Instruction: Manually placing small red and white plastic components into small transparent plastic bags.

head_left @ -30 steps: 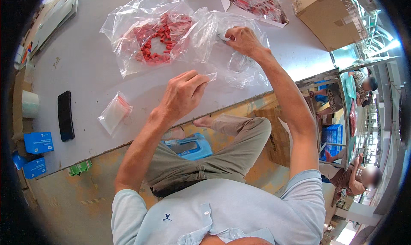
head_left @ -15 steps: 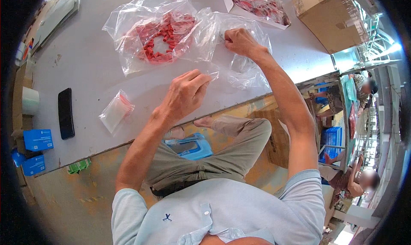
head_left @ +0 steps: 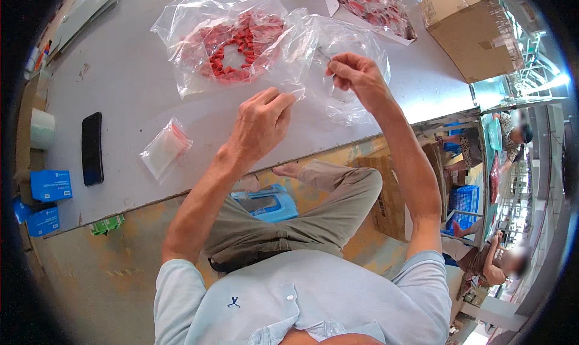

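Observation:
My left hand (head_left: 260, 119) is closed, pinching a small clear plastic bag (head_left: 298, 94) whose edge shows past the fingertips. Over a large clear plastic bag (head_left: 362, 40), my right hand (head_left: 359, 80) has its thumb and fingers pressed together. A small thin grey piece (head_left: 324, 54) sticks out from them; its kind is too small to tell. Left of that lies another large clear bag (head_left: 187, 28), open, with many short red tube-like pieces (head_left: 232, 68) around a bare patch. A stack of small clear zip bags (head_left: 167, 147) with red seals rests nearer my left forearm.
A black phone (head_left: 92, 149) and small blue boxes (head_left: 51, 185) lie at the left. At the far right stand a white tray (head_left: 335, 4) of packed red pieces and a cardboard box (head_left: 473, 34). The table's front edge runs before my lap. Other people sit at far right.
My right hand has drawn back toward me and to the right, out from the large clear bag, with a thin grey piece now showing. The left hand keeps its small bag.

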`<action>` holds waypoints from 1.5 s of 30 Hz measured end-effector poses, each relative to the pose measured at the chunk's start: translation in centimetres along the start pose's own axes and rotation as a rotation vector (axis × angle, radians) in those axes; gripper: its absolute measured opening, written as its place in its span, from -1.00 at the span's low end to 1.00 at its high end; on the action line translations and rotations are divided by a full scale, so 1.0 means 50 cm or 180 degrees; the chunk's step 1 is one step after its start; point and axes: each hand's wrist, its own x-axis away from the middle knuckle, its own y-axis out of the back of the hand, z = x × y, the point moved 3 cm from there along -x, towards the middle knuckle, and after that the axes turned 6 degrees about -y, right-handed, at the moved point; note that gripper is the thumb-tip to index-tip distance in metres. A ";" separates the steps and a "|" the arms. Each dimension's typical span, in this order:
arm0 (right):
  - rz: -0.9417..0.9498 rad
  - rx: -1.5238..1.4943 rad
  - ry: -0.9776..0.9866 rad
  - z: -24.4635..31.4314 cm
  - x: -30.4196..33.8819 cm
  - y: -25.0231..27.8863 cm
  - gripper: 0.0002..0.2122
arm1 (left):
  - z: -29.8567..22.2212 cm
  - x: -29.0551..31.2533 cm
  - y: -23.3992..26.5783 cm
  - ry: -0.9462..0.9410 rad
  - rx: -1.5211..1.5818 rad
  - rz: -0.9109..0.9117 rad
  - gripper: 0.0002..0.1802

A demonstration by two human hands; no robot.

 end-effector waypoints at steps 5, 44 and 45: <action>0.0296 -0.0239 -0.0269 0.006 0.072 -0.080 -0.84 | 0.002 0.004 -0.003 -0.0256 -0.0487 -0.0046 -0.83; 0.0432 -0.0598 -0.1251 -0.021 0.087 -0.122 -0.68 | -0.021 0.029 -0.025 -0.0939 -0.0769 0.0486 -0.78; 0.0428 -0.0600 -0.1248 -0.020 0.086 -0.124 -0.68 | -0.020 0.028 -0.023 -0.0880 -0.0665 0.0476 -0.76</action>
